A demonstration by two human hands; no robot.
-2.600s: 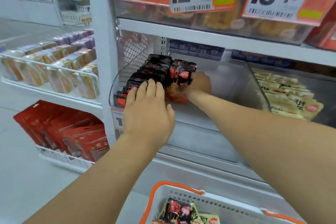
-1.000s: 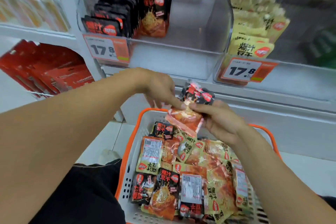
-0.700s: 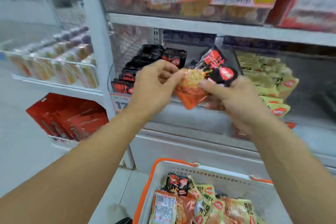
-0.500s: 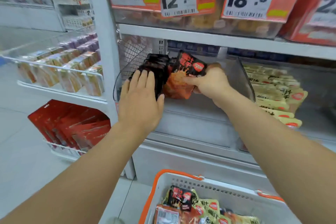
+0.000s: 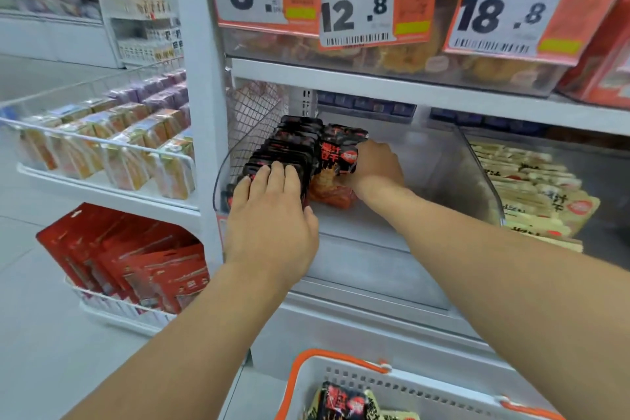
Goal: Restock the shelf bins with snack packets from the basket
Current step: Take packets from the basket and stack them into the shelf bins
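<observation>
A black-and-red snack packet [image 5: 335, 164] stands in the clear shelf bin [image 5: 477, 174], pressed against the row of black packets [image 5: 286, 147] just left of it. The right hand [image 5: 376, 165] grips this packet, fingers curled round its right edge. The left hand [image 5: 272, 215] lies flat with straight fingers on top of the row, holding nothing, steadying the stack. Right of the right hand the bin floor is bare up to its divider wall; beyond that lie yellow packets [image 5: 531, 187]. Below both forearms sits the white basket [image 5: 409, 385] with orange handles, more packets inside. The risk, as I judge it: if the right hand lets go before the packet is wedged upright, it could topple rightward into the open space, and the leaning row may follow once the left hand lifts.
</observation>
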